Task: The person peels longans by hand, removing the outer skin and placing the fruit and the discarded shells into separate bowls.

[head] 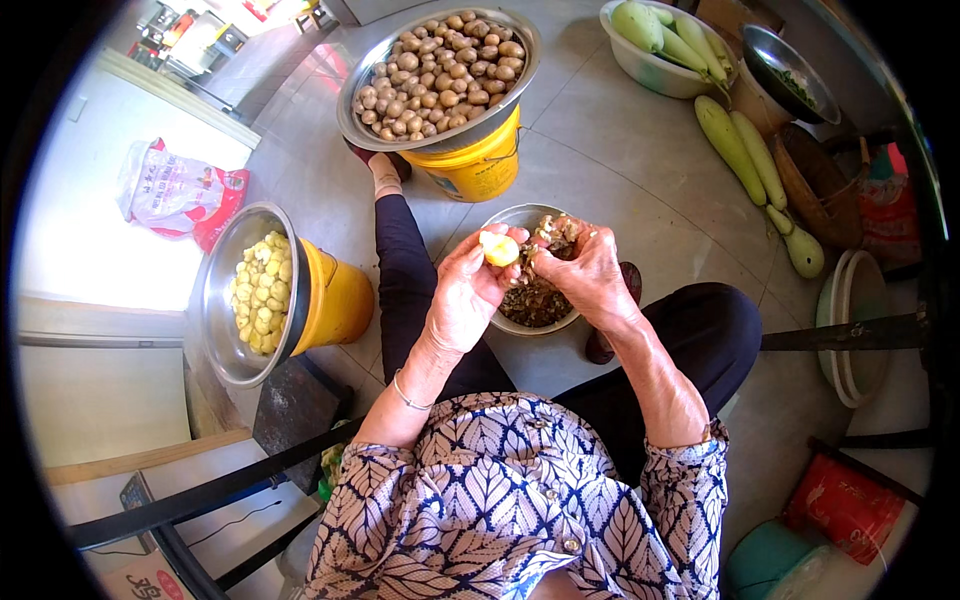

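Note:
My left hand [474,289] holds a peeled yellow potato [499,249] between thumb and fingers, over a bowl of peelings [529,304] on the floor between my legs. Bits of peel cling to my right hand [581,266], whose fingers are bent together close beside the potato; whether they grip anything is hard to tell. Unpeeled small potatoes [442,79] fill a wide metal basin [530,45] on a yellow bucket [480,166] in front. At the left, peeled potatoes [262,292] lie in another metal basin [217,330], by a second yellow bucket [337,300].
Long green gourds [731,150] lie on the floor at the right, near a white tub of gourds [660,73], a metal bowl with greens [787,71] and a brown basket [814,187]. A plastic bag [184,191] is at the left. Dark bars [225,487] cross the lower left.

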A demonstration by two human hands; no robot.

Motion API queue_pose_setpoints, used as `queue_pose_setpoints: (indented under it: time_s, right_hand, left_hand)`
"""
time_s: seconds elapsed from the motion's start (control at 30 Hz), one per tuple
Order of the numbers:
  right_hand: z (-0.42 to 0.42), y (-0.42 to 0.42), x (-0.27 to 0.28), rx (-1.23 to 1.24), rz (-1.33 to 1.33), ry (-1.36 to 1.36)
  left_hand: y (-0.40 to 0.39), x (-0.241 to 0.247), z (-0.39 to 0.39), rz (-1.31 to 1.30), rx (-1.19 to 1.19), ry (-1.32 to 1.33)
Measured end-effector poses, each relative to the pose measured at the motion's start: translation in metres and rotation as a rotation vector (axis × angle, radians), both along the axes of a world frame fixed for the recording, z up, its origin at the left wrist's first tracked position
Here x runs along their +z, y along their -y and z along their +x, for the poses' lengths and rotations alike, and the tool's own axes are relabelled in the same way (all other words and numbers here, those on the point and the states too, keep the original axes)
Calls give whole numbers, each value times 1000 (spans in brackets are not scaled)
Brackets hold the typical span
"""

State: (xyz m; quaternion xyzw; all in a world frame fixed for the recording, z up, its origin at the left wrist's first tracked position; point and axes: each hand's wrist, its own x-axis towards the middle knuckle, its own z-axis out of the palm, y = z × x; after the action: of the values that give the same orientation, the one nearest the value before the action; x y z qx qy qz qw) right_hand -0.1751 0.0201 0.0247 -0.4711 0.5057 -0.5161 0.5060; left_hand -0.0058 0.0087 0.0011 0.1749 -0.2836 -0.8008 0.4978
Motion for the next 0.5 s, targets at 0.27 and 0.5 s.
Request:
queue_pose_setpoints:
  time_s: [0.27,0.5]
  right_hand:
    - [3,6,-21,-96,-237,-448]
    - [-3,0,0,70,5,-186]
  left_hand:
    - [1,-3,3,1,12,-30]
    - [0,-14,4,-100,148,300]
